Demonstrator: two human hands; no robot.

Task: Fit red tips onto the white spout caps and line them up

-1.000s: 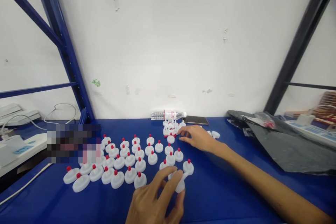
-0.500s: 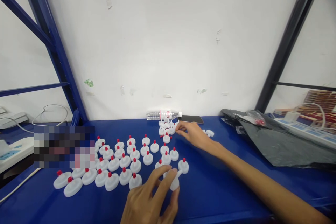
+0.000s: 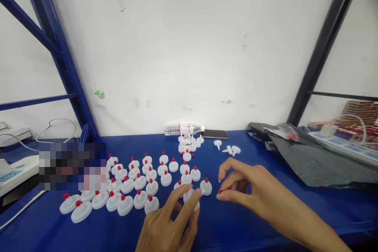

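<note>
My left hand (image 3: 173, 218), at the front middle of the blue table, pinches a white nozzle cap (image 3: 196, 205) whose spout points to the right; the fingers cover part of it. Just to its right, my right hand (image 3: 251, 189) grips a tiny red tip cap (image 3: 221, 191) between thumb and fingers. Several white nozzle caps with red tips (image 3: 125, 204) stand upright in loose rows on the left. Another red-tipped nozzle cap (image 3: 206, 187) stands between my hands. Farther back is a cluster of white nozzle caps (image 3: 186, 142) with small red tip caps beside it.
Loose white nozzle caps (image 3: 235, 150) lie behind my right hand. A clear bottle (image 3: 173, 130) and a phone (image 3: 215, 134) lie along the wall. Black plastic sheeting (image 3: 307, 161) and a power strip (image 3: 339, 141) are on the right. A blue metal post (image 3: 63, 63) rises at left.
My right hand has come back from the rear cluster toward my left hand, now with a red tip cap in its fingers. My left hand stays nearly still with the nozzle cap.
</note>
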